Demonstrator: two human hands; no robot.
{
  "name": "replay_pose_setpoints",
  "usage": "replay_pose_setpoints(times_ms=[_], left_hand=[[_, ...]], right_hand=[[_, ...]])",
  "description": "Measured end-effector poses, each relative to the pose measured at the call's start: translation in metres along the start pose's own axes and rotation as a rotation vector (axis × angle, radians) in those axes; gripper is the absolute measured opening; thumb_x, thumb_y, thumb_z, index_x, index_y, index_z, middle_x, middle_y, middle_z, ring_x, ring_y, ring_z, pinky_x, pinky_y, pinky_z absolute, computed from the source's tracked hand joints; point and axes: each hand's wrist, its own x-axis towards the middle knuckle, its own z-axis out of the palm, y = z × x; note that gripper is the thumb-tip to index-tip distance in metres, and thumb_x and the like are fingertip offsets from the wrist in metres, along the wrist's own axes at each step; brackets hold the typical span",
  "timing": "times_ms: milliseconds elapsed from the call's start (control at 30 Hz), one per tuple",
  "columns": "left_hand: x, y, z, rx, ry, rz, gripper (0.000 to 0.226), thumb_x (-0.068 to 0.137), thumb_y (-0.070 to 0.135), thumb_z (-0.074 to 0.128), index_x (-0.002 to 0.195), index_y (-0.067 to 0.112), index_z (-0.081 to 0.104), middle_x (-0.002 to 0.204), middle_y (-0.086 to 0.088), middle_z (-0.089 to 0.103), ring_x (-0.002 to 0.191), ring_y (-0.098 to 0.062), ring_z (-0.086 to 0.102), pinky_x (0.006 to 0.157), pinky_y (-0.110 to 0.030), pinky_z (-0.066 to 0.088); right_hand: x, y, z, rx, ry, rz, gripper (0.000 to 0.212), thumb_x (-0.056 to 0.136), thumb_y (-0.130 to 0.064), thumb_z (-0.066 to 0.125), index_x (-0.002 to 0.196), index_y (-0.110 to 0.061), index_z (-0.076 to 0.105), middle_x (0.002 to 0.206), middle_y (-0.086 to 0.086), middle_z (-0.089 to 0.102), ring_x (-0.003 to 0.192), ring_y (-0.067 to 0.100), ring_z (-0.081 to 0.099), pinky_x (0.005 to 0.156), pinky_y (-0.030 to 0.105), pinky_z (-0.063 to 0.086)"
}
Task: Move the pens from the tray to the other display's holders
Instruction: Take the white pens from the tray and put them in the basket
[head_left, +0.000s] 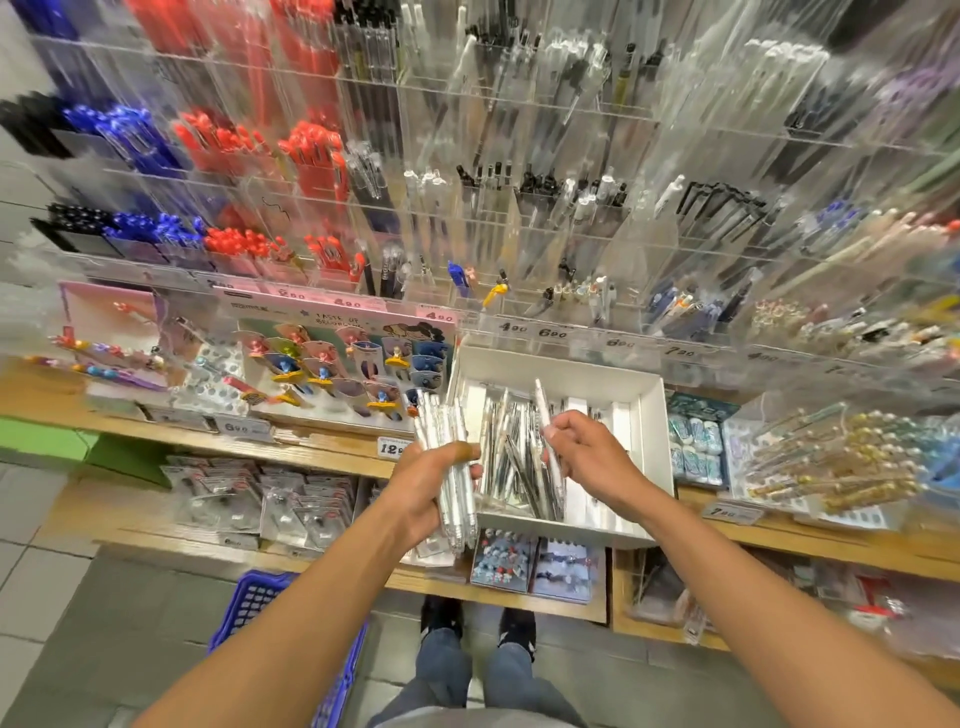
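A white tray (644, 415) sits on the wooden shelf and holds several clear-wrapped white pens (511, 457). My left hand (431, 483) grips a bundle of white pens (449, 467) upright, just left of the tray's front corner. Over the middle of the tray, my right hand (587, 452) pinches a single white pen (548, 431), tilted with its tip pointing up. Behind and above the tray rises a clear acrylic display (519, 208) with many holders of blue, red, black and clear pens.
A card display of novelty pens (337, 364) stands left of the tray. Erasers (696, 447) and gold-capped pens (831, 467) lie to its right. Packaged items hang below the wooden shelf (322, 447). A blue basket (260, 613) sits on the floor by my feet.
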Motion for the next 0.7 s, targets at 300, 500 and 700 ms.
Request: replay_pose_setpoints(times_ms=[300, 500, 700], left_hand=[[-0.065, -0.035, -0.046, -0.145, 0.196, 0.135, 0.041, 0.089, -0.001, 0.065, 0.128, -0.007, 0.053, 0.084, -0.013, 0.066, 0.065, -0.019, 0.064, 0.052, -0.029, 0.057], [-0.118, -0.097, -0.094, -0.389, 0.426, 0.167, 0.047, 0.086, -0.001, 0.067, 0.129, -0.006, 0.050, 0.087, -0.015, 0.063, 0.063, -0.019, 0.063, 0.056, -0.032, 0.053], [-0.181, -0.166, -0.154, -0.628, 0.652, 0.231, 0.008, 0.088, -0.002, 0.059, 0.090, 0.005, 0.063, 0.067, -0.008, 0.064, 0.048, -0.014, 0.062, 0.045, -0.022, 0.051]], right_hand=[[-0.009, -0.020, 0.044, -0.016, -0.331, -0.065, 0.007, 0.095, -0.013, 0.055, 0.092, -0.011, 0.050, 0.071, 0.010, 0.071, 0.041, 0.014, 0.050, 0.037, 0.020, 0.035], [-0.023, -0.035, 0.109, -0.232, -0.636, -0.126, 0.008, 0.091, -0.007, 0.058, 0.086, -0.012, 0.056, 0.063, 0.008, 0.067, 0.041, 0.017, 0.054, 0.037, 0.021, 0.037], [-0.058, -0.040, 0.207, -0.362, -0.847, -0.234, 0.024, 0.099, -0.013, 0.051, 0.076, -0.006, 0.052, 0.050, 0.007, 0.054, 0.041, 0.023, 0.053, 0.039, 0.028, 0.040]])
